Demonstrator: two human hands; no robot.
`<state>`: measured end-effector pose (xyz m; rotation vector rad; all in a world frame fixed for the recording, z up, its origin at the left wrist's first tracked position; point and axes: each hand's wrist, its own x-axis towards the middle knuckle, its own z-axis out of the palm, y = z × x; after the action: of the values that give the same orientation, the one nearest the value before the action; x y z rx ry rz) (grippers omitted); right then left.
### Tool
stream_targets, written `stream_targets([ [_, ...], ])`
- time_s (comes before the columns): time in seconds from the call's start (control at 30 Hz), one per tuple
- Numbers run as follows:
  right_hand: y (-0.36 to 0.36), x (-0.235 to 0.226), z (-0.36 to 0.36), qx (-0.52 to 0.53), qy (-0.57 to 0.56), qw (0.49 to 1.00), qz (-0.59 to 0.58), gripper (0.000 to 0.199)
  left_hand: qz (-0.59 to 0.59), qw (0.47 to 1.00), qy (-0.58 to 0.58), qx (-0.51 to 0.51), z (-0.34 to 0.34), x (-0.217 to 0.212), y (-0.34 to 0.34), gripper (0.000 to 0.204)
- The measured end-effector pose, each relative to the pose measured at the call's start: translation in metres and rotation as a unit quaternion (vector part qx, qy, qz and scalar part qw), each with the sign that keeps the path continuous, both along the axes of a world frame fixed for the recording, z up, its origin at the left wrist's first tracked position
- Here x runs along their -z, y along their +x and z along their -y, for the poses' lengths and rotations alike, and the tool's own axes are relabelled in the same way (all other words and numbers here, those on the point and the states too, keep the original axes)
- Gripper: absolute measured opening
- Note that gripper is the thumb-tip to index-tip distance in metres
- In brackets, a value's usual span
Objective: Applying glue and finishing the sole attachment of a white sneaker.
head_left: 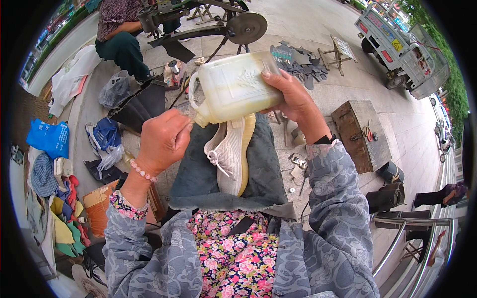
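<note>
My right hand [293, 102] grips a translucent plastic jug [237, 88], tilted on its side in front of me, with its neck pointing down to the left. The jug is yellowed and has a loop handle on its left. Close against its mouth is my left hand [164, 141], its fingers pinched together. Whatever those fingers hold, if anything, is hidden. Below the jug, a pale knit lace-up shoe [226, 159] with a yellowish sole lies on its side, partly covered by the jug at its far end. Under the shoe, a dark cloth [191, 171] is spread over my lap.
Beyond the jug stands a machine with a round wheel [246, 28]; a seated person [119, 44] is beside it. A wooden box [365, 136] and dark rolls [385, 197] stand right, near a metal railing [432, 222]. Coloured scraps [67, 223] and a blue bag [48, 139] lie left.
</note>
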<state>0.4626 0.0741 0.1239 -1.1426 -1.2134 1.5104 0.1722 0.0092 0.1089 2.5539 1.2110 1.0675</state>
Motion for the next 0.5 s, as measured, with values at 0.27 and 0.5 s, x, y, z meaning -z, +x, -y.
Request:
stream_targets([
  [0.27,0.013,0.030,0.004,0.008,-0.030,0.998,-0.061,0.064,0.111,0.978,-0.173,0.009,0.002,0.020,-0.017,0.008],
  [0.5,0.029,0.073,0.019,0.062,-0.083,0.985,-0.139,0.056,0.140,0.972,-0.191,-0.007,0.009,0.041,-0.021,0.011],
])
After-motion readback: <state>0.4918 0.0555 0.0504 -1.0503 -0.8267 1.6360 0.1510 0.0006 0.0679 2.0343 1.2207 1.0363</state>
